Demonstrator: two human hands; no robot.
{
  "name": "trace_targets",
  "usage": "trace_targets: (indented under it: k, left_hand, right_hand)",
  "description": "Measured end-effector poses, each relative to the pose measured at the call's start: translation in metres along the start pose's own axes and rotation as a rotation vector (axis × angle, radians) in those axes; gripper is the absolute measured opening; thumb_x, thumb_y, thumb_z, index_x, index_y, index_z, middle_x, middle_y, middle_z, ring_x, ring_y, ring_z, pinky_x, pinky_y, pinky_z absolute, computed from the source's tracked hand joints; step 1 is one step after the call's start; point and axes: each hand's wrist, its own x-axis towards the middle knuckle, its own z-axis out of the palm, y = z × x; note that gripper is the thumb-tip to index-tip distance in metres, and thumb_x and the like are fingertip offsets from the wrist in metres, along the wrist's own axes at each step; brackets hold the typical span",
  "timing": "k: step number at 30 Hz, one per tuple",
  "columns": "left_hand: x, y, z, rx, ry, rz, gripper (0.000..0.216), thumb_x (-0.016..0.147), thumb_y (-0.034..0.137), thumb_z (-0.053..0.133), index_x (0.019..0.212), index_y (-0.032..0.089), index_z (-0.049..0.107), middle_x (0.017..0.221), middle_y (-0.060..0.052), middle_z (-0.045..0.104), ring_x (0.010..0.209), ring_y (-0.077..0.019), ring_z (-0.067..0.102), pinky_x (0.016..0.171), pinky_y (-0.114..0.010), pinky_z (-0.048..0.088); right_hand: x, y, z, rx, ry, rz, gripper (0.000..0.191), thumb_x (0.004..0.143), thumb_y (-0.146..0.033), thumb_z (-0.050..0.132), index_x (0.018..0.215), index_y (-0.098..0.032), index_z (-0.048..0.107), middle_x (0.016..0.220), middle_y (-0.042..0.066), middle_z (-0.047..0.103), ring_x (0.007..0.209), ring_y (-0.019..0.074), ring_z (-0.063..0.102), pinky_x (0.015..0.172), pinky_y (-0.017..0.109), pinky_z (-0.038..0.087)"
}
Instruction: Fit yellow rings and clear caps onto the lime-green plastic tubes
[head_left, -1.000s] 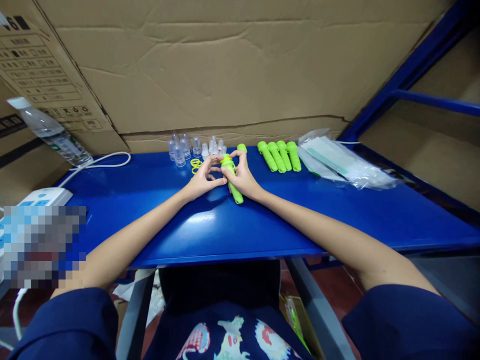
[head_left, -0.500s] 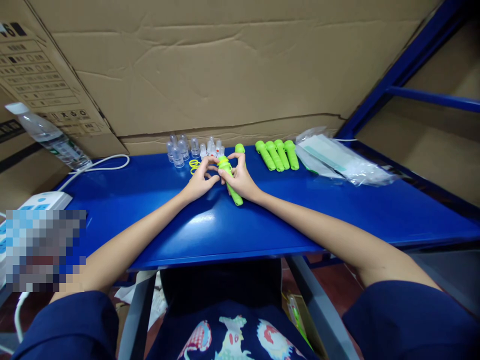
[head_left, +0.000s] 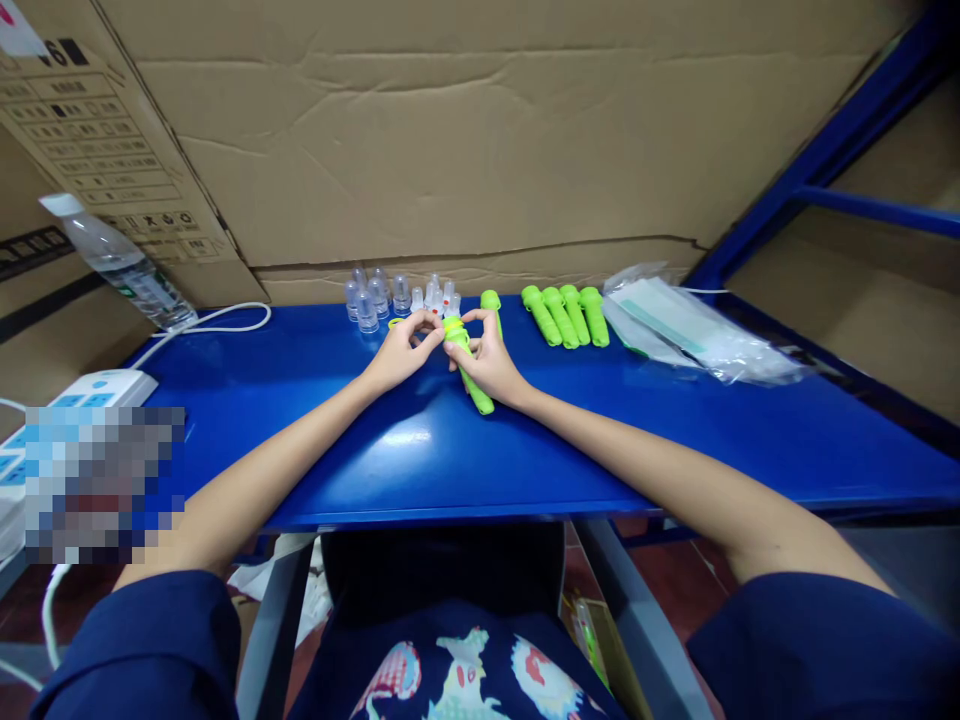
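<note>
A lime-green flashlight (head_left: pixel 475 388) slants between my hands above the blue table. My right hand (head_left: pixel 491 365) is closed around its upper body. The thumb and index finger of my left hand (head_left: pixel 405 352) pinch at its head, where a yellow-green ring (head_left: pixel 454 324) shows; the fingers partly hide this spot. Just behind my left hand lies part of another yellow ring (head_left: pixel 395 322). Small clear caps with red dots (head_left: pixel 435 300) stand behind the flashlight's head. Another green flashlight (head_left: pixel 490 301) lies behind my right hand, partly covered by it.
Several clear plastic domes (head_left: pixel 367 312) stand at the back left of the blue table (head_left: pixel 420 465). Several green flashlights (head_left: pixel 564 317) lie in a row to the right, beside a plastic bag (head_left: pixel 705 325). A water bottle (head_left: pixel 124 265) and a power strip (head_left: pixel 105 388) are on the left.
The view has shifted slightly, moving the table items rightward in the picture. My left fingers have closed in on the flashlight's head. My right hand keeps its hold.
</note>
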Motion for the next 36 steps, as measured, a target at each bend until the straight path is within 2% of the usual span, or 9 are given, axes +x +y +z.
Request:
trace_targets:
  k: [4,7,9,12,17,21,24,30,36]
  left_hand:
    - [0.001,-0.005,0.002,-0.043,-0.007,-0.025,0.021,0.092,0.038,0.063,0.094,0.017,0.061,0.097,-0.006,0.073,0.09,-0.019,0.07,0.073,-0.027,0.05]
    - [0.002,-0.011,0.001,0.02,0.018,0.016,0.016,0.091,0.033,0.064,0.091,0.017,0.064,0.111,-0.011,0.073,0.109,-0.0238,0.069,0.095,-0.036,0.052]
    - [0.002,-0.015,0.0,0.089,0.041,0.066,0.011,0.091,0.028,0.064,0.087,0.017,0.064,0.125,-0.014,0.069,0.127,-0.0267,0.061,0.111,-0.043,0.045]
    - [0.001,-0.018,0.0,0.133,0.052,0.113,0.009,0.094,0.025,0.062,0.089,0.018,0.064,0.133,-0.015,0.065,0.133,-0.0262,0.057,0.118,-0.046,0.039]
    - [-0.002,-0.018,0.004,0.128,0.128,0.155,0.009,0.094,0.027,0.062,0.092,0.018,0.065,0.127,-0.013,0.066,0.126,-0.0242,0.061,0.113,-0.044,0.043]
    - [-0.002,-0.012,0.008,0.09,0.197,0.094,0.012,0.092,0.03,0.065,0.091,0.018,0.066,0.119,-0.012,0.07,0.116,-0.0232,0.065,0.094,-0.035,0.053]
    - [-0.002,-0.01,0.011,-0.023,0.195,0.044,0.016,0.092,0.033,0.064,0.094,0.017,0.065,0.113,-0.011,0.071,0.107,-0.0211,0.068,0.083,-0.029,0.054]
    - [-0.002,-0.016,0.014,-0.279,0.232,-0.004,0.027,0.085,0.035,0.076,0.101,0.019,0.062,0.109,-0.008,0.071,0.102,-0.0182,0.071,0.085,-0.028,0.056]
    - [-0.003,-0.016,0.009,-0.182,0.266,0.053,0.021,0.084,0.034,0.076,0.094,0.017,0.07,0.102,-0.008,0.073,0.094,-0.0178,0.07,0.083,-0.029,0.055]
  right_hand:
    - [-0.002,-0.002,0.0,-0.002,0.011,-0.007,0.054,0.085,-0.047,0.071,0.112,-0.028,0.029,0.068,-0.009,0.057,0.042,0.0119,0.056,0.036,0.023,0.045]
    - [-0.001,-0.002,0.001,-0.015,0.015,0.001,0.054,0.085,-0.048,0.071,0.112,-0.027,0.03,0.066,-0.009,0.058,0.041,0.0131,0.057,0.035,0.024,0.045]
    - [0.0,0.0,0.001,-0.027,0.017,0.015,0.055,0.084,-0.049,0.072,0.112,-0.027,0.031,0.065,-0.009,0.059,0.041,0.0138,0.057,0.035,0.024,0.044]
    - [0.002,0.001,0.003,-0.038,0.023,0.021,0.054,0.085,-0.052,0.071,0.113,-0.026,0.032,0.063,-0.009,0.058,0.04,0.0139,0.057,0.033,0.024,0.042]
    - [0.003,0.0,0.004,-0.04,0.037,-0.013,0.052,0.087,-0.052,0.069,0.113,-0.026,0.033,0.063,-0.009,0.057,0.038,0.0129,0.055,0.032,0.024,0.042]
    - [0.003,-0.002,0.002,-0.035,0.032,-0.008,0.057,0.084,-0.055,0.071,0.115,-0.025,0.034,0.063,-0.009,0.059,0.039,0.0136,0.057,0.033,0.024,0.043]
    - [0.004,-0.002,0.001,0.014,0.013,0.031,0.062,0.082,-0.058,0.073,0.117,-0.026,0.032,0.063,-0.01,0.06,0.036,0.013,0.055,0.032,0.024,0.045]
    - [0.006,-0.002,0.003,0.169,-0.034,0.1,0.071,0.08,-0.065,0.074,0.119,-0.027,0.028,0.063,-0.011,0.063,0.034,0.0142,0.056,0.031,0.025,0.047]
    - [0.005,-0.005,0.003,0.184,-0.061,0.131,0.079,0.073,-0.06,0.082,0.121,-0.027,0.028,0.065,-0.011,0.064,0.037,0.0144,0.059,0.033,0.024,0.05]
